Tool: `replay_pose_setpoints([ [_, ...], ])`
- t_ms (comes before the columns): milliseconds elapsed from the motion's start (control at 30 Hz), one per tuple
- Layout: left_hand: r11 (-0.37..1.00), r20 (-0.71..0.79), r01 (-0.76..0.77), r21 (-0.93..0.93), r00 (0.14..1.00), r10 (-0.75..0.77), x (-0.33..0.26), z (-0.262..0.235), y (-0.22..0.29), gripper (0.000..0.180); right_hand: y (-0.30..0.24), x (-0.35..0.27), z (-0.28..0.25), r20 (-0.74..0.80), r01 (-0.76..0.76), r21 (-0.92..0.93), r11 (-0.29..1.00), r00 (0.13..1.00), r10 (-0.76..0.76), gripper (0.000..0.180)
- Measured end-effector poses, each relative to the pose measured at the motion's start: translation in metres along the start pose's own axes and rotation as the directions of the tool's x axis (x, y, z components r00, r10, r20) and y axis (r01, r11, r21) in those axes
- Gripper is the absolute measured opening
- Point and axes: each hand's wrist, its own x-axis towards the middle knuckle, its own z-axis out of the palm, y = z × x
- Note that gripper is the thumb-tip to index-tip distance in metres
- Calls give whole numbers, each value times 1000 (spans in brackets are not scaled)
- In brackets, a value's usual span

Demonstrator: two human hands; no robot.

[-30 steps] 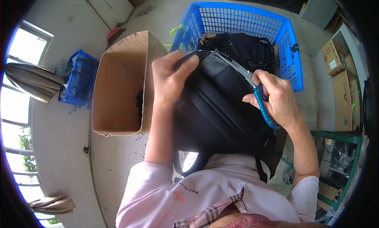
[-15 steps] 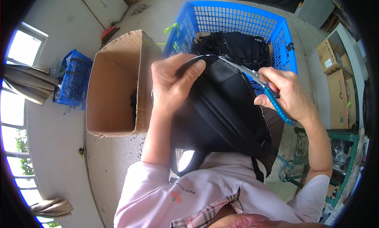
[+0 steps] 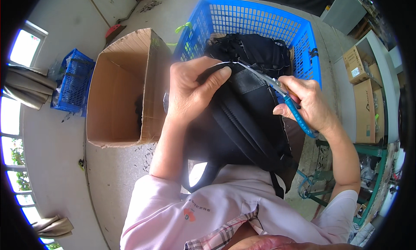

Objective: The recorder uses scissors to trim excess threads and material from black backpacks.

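A black backpack point(image 3: 234, 120) with padded straps lies across my lap. My left hand point(image 3: 195, 83) pinches its top edge, thumb on the black cloth, holding the seam up. My right hand point(image 3: 305, 100) grips scissors point(image 3: 289, 103) with blue handles. Their narrow metal blades point up and left along the backpack's pale-trimmed edge, the tips close to my left thumb. Whether the blades touch the cloth I cannot tell.
Beyond the backpack stands a blue plastic crate point(image 3: 255, 9) with more black bags point(image 3: 260, 51) in it. At left is an open cardboard box point(image 3: 117, 94). A green-framed rack point(image 3: 372, 151) with boxes stands at right. Dark scraps point(image 3: 145, 157) litter the floor.
The view has shifted slightly, so the surroundings sit a little further left. The scissors' tips have moved a little left along the backpack's edge, towards my left thumb. Both grips stay the same.
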Motion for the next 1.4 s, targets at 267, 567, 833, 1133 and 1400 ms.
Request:
replay_pose_setpoints([
  [267, 998, 4, 30, -46, 1000, -30, 1, -3, -5, 16, -1, 1, 9, -55, -40, 31, 999, 998, 42, 44],
  [567, 997, 2, 33, -65, 999, -33, 3, 2, -8, 15, -1, 4, 11, -80, -58, -28, 998, 995, 56, 46],
  [833, 996, 39, 84, -39, 996, -82, 7, 2, -9, 17, 7, 1, 24, -108, -155, 521, 839, 963, 245, 46],
  [1133, 996, 50, 87, 10, 995, -87, 13, -6, -17, 20, 12, 1, 49, -214, -209, 405, 890, 925, 315, 51],
  [1400, 997, -11, 76, -18, 997, -76, 6, -3, -18, 19, -1, -8, 25, -168, -210, 23, 977, 963, 211, 67],
])
